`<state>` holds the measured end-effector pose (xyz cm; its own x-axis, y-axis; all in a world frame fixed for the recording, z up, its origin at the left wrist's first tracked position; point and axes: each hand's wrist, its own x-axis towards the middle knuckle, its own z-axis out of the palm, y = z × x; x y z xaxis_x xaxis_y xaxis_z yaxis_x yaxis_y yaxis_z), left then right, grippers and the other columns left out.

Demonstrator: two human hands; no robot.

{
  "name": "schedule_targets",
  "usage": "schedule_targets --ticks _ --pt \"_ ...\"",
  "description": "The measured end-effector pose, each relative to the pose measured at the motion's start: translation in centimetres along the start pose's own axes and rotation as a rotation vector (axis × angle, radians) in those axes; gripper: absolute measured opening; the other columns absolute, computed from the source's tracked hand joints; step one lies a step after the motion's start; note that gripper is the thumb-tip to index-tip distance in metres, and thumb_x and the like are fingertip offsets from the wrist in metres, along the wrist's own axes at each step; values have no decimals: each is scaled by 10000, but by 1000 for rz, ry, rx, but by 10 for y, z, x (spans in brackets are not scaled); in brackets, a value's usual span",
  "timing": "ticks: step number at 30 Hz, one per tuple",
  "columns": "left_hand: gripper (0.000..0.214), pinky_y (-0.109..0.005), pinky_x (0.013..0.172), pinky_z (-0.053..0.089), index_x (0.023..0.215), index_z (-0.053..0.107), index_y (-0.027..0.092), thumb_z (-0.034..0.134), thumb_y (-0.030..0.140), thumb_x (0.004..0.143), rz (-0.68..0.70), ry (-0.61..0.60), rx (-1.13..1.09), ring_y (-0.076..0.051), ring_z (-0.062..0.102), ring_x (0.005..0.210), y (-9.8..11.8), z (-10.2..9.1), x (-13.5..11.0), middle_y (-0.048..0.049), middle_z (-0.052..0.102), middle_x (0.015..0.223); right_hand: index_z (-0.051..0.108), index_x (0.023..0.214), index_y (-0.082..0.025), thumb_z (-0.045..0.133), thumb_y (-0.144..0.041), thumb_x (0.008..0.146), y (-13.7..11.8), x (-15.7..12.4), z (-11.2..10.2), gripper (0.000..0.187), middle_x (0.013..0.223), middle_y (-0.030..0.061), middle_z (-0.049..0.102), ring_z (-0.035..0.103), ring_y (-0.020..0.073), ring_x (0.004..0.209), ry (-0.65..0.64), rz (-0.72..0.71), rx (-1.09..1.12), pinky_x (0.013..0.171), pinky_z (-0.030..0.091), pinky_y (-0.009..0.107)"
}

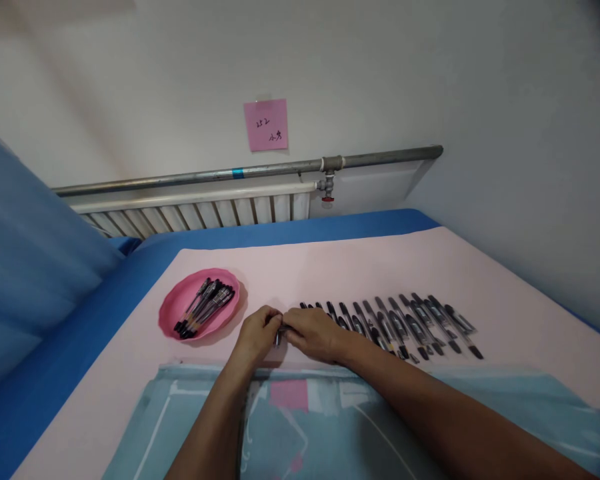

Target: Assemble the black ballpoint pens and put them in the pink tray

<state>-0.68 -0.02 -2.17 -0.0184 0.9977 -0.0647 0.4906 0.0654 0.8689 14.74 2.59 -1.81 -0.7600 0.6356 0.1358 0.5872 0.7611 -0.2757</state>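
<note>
Sitting leftmost, a pink dish (167,308) holds bunched pens (210,305). Near it, the left hand (259,331) meets the right hand (313,330), both pinching a mostly hidden pen (278,339) between them; loose pens (414,328) spread off rightward.

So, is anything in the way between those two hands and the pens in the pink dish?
For the left hand, nothing visible: just pale pink surface and the rim of the pink dish before the pens. For the right hand, the left hand is between.
</note>
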Motion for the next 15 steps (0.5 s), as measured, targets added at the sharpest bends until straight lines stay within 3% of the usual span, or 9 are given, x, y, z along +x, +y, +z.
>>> schedule_targets --ticks 15 --pt "190 -220 568 383 737 595 186 446 304 740 0 4 43 -129 533 602 -1 0 1 4 614 645 566 888 -159 453 -213 841 0 0 0 133 854 53 620 547 165 758 -9 1 3 643 343 262"
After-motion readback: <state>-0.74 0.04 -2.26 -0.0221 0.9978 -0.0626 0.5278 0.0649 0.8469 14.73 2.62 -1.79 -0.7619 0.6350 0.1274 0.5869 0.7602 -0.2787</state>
